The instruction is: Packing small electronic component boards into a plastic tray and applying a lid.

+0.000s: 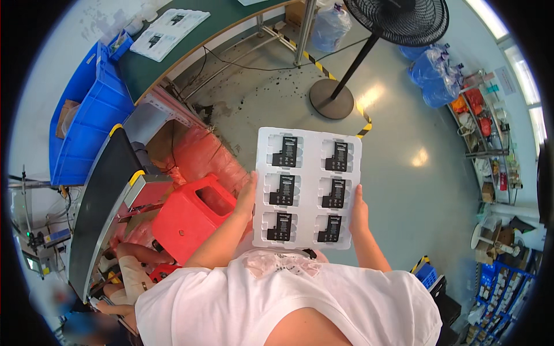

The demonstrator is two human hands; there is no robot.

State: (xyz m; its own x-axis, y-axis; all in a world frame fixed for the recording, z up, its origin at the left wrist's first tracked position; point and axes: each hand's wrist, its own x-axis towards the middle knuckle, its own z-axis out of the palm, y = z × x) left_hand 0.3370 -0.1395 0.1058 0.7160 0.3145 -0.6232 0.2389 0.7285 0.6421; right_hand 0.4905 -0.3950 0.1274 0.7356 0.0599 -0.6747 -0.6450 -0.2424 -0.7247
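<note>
A white plastic tray (309, 190) is held up in front of my chest, between my two hands. Several flat black battery packs (284, 190) sit in its moulded recesses, in two columns, each with a notched corner. My left hand (248, 193) grips the tray's left edge, and my right hand (359, 210) has hold of the right edge. Both sets of fingertips are partly hidden by the tray.
To the left stand a red plastic stool (190, 213), a black conveyor belt (101, 193) and a blue bin (95, 130). Another white tray (170, 33) lies on the green table (225, 26). A black floor fan (332, 99) is ahead. Someone's bare leg (135, 254) shows lower left.
</note>
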